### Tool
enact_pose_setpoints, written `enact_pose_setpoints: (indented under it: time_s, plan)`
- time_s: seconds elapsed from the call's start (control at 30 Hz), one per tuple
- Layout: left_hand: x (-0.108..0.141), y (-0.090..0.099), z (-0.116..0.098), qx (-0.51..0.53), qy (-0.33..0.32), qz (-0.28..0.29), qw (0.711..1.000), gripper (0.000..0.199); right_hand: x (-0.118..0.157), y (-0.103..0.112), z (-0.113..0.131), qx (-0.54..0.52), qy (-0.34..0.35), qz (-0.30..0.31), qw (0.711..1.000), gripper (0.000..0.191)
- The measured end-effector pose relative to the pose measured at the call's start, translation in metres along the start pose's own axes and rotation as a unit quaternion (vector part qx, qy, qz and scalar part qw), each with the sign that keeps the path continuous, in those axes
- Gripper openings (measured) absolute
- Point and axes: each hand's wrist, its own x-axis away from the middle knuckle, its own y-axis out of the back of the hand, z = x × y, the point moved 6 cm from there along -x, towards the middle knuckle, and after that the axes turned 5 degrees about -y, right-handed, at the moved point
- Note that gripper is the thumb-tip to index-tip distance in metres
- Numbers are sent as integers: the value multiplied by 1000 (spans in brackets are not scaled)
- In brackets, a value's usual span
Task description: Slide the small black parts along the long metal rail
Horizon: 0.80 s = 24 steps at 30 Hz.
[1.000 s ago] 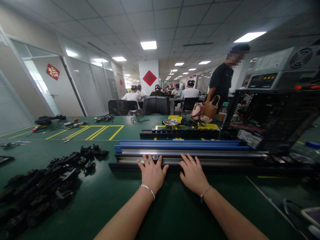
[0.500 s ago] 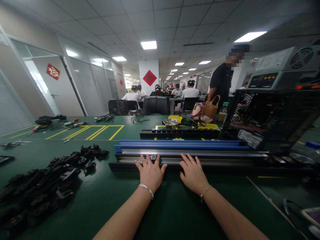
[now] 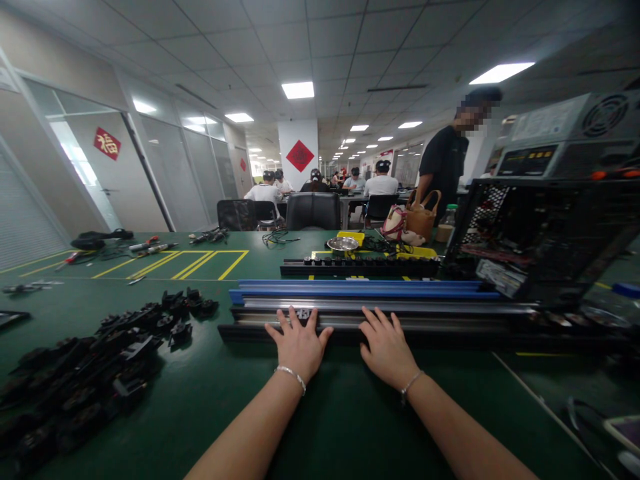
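My left hand (image 3: 299, 343) lies with fingers spread on the front part of a long dark rail (image 3: 440, 327). By its fingertips sits a small metal piece (image 3: 303, 313) in the rail's channel. To the right, my right hand (image 3: 387, 347) rests on the same rail, fingers stretched forward and a little apart. Neither hand is wrapped round anything. Behind the dark rail run a silvery rail (image 3: 350, 305) and a blue rail (image 3: 370, 287), side by side across the green table (image 3: 340, 427).
A heap of small black parts (image 3: 95, 380) spreads at the left. An opened computer case (image 3: 560, 233) stands at the right. Farther back are a black strip with parts (image 3: 360, 267), a metal bowl (image 3: 343, 245) and a brown bag (image 3: 423, 212). A person (image 3: 445, 160) stands beyond the table.
My left hand has shifted slightly to the left, its fingers a little more spread. My right hand stays in place.
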Motion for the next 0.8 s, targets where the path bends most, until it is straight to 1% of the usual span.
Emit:
enact_pose_setpoints:
  time_s: [0.27,0.8]
  plan:
    - [0,0,5,-2,2,-14,1000,64,0,0,0,2,3,-3,1000,26]
    - [-3,1,16,2,10,31,999,63,0,1,0,-7,1,10,1000,25]
